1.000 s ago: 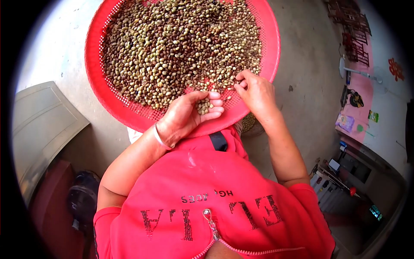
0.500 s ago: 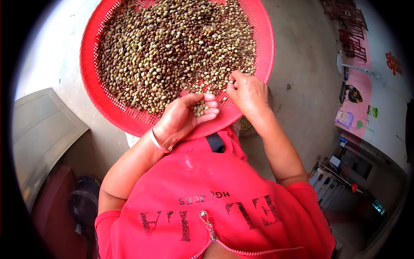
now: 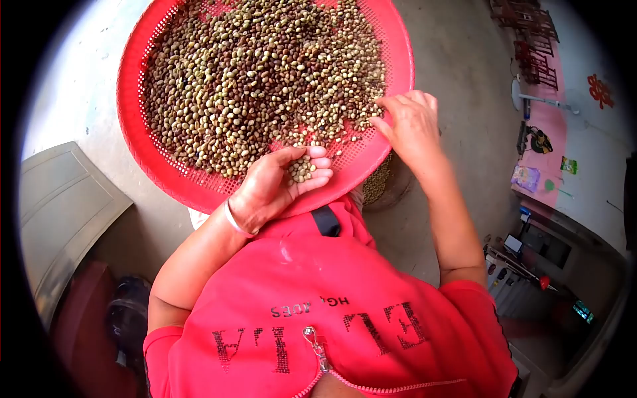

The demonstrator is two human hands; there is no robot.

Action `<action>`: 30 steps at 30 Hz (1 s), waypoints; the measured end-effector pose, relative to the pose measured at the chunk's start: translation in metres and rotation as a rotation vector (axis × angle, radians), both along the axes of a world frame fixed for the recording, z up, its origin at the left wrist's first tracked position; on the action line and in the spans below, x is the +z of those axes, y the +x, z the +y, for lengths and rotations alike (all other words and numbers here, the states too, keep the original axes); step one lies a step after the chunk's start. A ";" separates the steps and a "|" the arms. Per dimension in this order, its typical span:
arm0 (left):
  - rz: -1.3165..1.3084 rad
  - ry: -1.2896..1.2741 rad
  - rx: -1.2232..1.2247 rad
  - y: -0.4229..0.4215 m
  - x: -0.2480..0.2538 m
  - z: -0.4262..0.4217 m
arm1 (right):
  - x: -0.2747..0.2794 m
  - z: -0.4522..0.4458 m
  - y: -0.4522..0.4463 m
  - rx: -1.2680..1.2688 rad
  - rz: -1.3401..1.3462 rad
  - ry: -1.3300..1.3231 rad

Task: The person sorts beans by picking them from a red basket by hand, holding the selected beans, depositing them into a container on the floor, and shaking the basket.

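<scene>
A round red plastic sieve tray (image 3: 133,126) fills the upper middle of the head view. Spread across it are many small green, tan and brown beans (image 3: 245,79). My left hand (image 3: 269,179) is cupped, palm up, over the tray's near edge and holds a small pile of pale beans (image 3: 302,170). At the tray's right rim, my right hand (image 3: 413,126) has its thumb and forefinger apart, their tips close to the outermost beans. I see nothing between those fingers.
Under the tray's right side, a container of beans (image 3: 378,180) is partly hidden. A pale panel (image 3: 66,205) stands at left, near a large plastic bottle (image 3: 129,312). On the right, a pink-covered surface (image 3: 551,132) bears packets and a fan (image 3: 547,103).
My right hand has moved right and slightly up from the beans to the rim, its thumb and forefinger now parted. My left hand stays cupped around its beans.
</scene>
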State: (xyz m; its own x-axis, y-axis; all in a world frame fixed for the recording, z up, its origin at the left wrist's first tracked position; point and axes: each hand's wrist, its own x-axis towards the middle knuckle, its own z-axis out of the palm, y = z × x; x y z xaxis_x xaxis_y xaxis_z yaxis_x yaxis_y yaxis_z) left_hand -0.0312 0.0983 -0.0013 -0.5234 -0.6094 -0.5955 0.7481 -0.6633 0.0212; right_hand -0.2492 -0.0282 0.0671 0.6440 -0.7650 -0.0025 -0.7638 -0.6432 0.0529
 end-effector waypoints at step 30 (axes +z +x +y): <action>0.106 -0.019 0.007 0.000 -0.007 0.001 | 0.013 -0.003 -0.007 -0.008 -0.083 0.019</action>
State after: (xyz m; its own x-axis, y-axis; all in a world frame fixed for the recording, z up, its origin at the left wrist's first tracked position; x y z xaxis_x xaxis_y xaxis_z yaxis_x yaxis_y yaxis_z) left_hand -0.0310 0.0992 -0.0086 -0.5786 -0.6243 -0.5249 0.7517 -0.6579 -0.0460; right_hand -0.2559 -0.0312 0.0804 0.6367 -0.7702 0.0361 -0.7700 -0.6376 -0.0228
